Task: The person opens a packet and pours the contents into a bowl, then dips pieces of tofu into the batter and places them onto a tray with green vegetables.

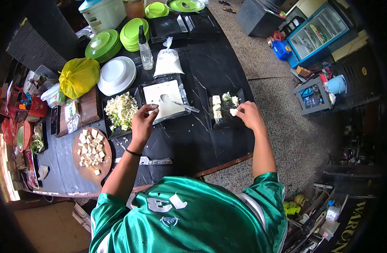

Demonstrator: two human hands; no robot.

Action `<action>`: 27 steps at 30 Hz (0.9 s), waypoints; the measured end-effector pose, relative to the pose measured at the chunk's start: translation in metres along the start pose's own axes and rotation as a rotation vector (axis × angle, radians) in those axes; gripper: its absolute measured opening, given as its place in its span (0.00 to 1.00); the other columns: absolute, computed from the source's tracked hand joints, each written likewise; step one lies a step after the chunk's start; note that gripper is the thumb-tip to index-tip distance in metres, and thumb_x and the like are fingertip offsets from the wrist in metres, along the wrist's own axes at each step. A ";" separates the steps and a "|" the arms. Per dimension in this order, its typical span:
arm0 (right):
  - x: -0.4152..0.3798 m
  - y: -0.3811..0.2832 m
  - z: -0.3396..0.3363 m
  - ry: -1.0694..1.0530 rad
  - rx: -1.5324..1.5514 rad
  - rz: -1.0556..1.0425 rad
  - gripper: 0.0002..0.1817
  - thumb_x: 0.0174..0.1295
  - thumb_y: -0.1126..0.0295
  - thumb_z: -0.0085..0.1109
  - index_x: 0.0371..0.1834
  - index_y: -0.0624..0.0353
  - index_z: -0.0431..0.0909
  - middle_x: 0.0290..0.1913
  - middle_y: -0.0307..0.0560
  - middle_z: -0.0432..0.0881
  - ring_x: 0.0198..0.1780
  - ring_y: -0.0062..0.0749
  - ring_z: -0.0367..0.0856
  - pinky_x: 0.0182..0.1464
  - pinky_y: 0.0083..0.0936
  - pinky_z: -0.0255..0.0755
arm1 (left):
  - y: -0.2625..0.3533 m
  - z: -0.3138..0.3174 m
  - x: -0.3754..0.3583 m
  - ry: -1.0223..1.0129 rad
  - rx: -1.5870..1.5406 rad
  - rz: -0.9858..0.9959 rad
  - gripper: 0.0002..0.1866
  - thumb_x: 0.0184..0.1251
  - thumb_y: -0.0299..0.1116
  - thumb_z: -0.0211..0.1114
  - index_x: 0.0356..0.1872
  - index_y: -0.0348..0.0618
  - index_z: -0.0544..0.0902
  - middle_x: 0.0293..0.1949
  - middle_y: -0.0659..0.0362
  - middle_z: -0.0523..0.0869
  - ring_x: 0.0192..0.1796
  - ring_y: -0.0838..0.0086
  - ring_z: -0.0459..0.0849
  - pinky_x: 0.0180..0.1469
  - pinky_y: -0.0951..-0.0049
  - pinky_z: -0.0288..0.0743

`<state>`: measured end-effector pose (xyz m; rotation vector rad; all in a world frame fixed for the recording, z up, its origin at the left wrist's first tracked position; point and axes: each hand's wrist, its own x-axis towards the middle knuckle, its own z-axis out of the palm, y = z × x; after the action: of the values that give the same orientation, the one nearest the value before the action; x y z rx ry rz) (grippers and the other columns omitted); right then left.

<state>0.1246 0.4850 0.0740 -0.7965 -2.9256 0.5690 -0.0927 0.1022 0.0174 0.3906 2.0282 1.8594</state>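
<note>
My right hand point(251, 116) pinches a white tofu cube point(233, 112) at the near right edge of a black plate point(225, 121). On that plate sit several more tofu cubes point(216, 107), some with greenish shreds on them. My left hand point(143, 125) hovers between the chopped cabbage and the batter, its thumb and fingertips drawn together; whatever is between them, if anything, is hidden. Just right of it, a black tray holds creamy white batter point(153, 95) with a spoon point(176, 103) resting in it. Chopped cabbage point(121, 110) heaps on a dark plate to the left.
Cut tofu cubes point(91, 147) lie on a round wooden board point(81, 168). A knife point(149, 161) lies near the table's front edge. Behind the batter stand a bag of white powder point(168, 62), a bottle point(146, 55), white plates point(125, 76), green plates point(101, 47) and a yellow bag point(77, 76).
</note>
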 end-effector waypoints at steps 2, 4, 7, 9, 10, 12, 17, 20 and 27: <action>0.005 0.003 -0.004 -0.205 -0.114 0.033 0.10 0.63 0.66 0.76 0.44 0.56 0.90 0.50 0.48 0.85 0.60 0.48 0.79 0.65 0.42 0.74 | 0.000 0.002 0.000 -0.007 -0.010 -0.015 0.12 0.77 0.32 0.73 0.53 0.35 0.90 0.43 0.63 0.92 0.38 0.86 0.79 0.42 0.81 0.72; 0.010 -0.003 -0.007 -0.271 -0.145 0.012 0.10 0.63 0.64 0.76 0.45 0.53 0.91 0.52 0.47 0.85 0.63 0.47 0.79 0.67 0.42 0.75 | 0.005 0.003 -0.002 -0.010 -0.017 -0.029 0.12 0.77 0.32 0.73 0.53 0.35 0.90 0.43 0.63 0.92 0.38 0.86 0.79 0.42 0.81 0.72; 0.020 -0.019 -0.011 -0.376 -0.201 -0.020 0.10 0.63 0.62 0.77 0.46 0.48 0.92 0.55 0.44 0.86 0.67 0.46 0.78 0.69 0.43 0.75 | 0.008 0.003 -0.003 -0.002 0.023 -0.021 0.12 0.77 0.33 0.73 0.53 0.36 0.90 0.43 0.63 0.92 0.39 0.86 0.80 0.43 0.81 0.73; 0.026 -0.025 -0.009 -0.418 -0.223 -0.029 0.10 0.64 0.62 0.77 0.45 0.48 0.92 0.56 0.43 0.85 0.68 0.46 0.77 0.70 0.44 0.75 | 0.009 0.000 -0.002 0.002 0.019 -0.012 0.12 0.77 0.33 0.73 0.53 0.36 0.90 0.42 0.64 0.92 0.39 0.86 0.80 0.44 0.80 0.73; 0.029 -0.026 -0.006 -0.422 -0.238 -0.042 0.10 0.64 0.62 0.76 0.46 0.48 0.92 0.56 0.43 0.85 0.70 0.46 0.77 0.71 0.45 0.74 | 0.011 -0.001 -0.002 0.003 0.020 -0.012 0.12 0.77 0.33 0.73 0.53 0.36 0.90 0.42 0.64 0.92 0.39 0.86 0.80 0.44 0.80 0.73; 0.034 -0.024 0.000 -0.427 -0.254 -0.056 0.10 0.64 0.61 0.76 0.46 0.48 0.91 0.57 0.42 0.85 0.71 0.45 0.76 0.71 0.46 0.74 | 0.014 -0.003 -0.003 0.008 0.046 -0.046 0.12 0.77 0.34 0.73 0.52 0.36 0.91 0.42 0.64 0.92 0.39 0.86 0.80 0.44 0.81 0.73; 0.046 -0.024 0.012 -0.384 -0.262 -0.084 0.08 0.67 0.63 0.73 0.46 0.48 0.90 0.60 0.42 0.83 0.74 0.46 0.74 0.72 0.47 0.73 | 0.011 -0.003 -0.004 0.017 0.038 -0.030 0.12 0.77 0.34 0.72 0.52 0.37 0.91 0.41 0.65 0.91 0.38 0.86 0.79 0.42 0.81 0.71; 0.049 -0.029 0.011 -0.366 -0.258 -0.087 0.07 0.68 0.64 0.71 0.46 0.48 0.90 0.60 0.42 0.83 0.73 0.46 0.75 0.72 0.47 0.73 | 0.011 -0.005 -0.004 0.018 0.062 -0.042 0.12 0.77 0.34 0.73 0.52 0.37 0.91 0.40 0.65 0.91 0.37 0.86 0.78 0.41 0.81 0.71; 0.058 -0.021 0.021 -0.378 -0.260 -0.074 0.07 0.70 0.65 0.68 0.47 0.48 0.90 0.59 0.42 0.82 0.72 0.44 0.75 0.72 0.47 0.74 | 0.014 -0.003 -0.004 0.035 0.045 -0.064 0.11 0.78 0.33 0.72 0.52 0.37 0.91 0.39 0.65 0.90 0.37 0.87 0.77 0.40 0.81 0.70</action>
<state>0.0608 0.4901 0.0599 -0.6581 -3.4139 0.3708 -0.0910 0.0987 0.0317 0.3042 2.0839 1.7969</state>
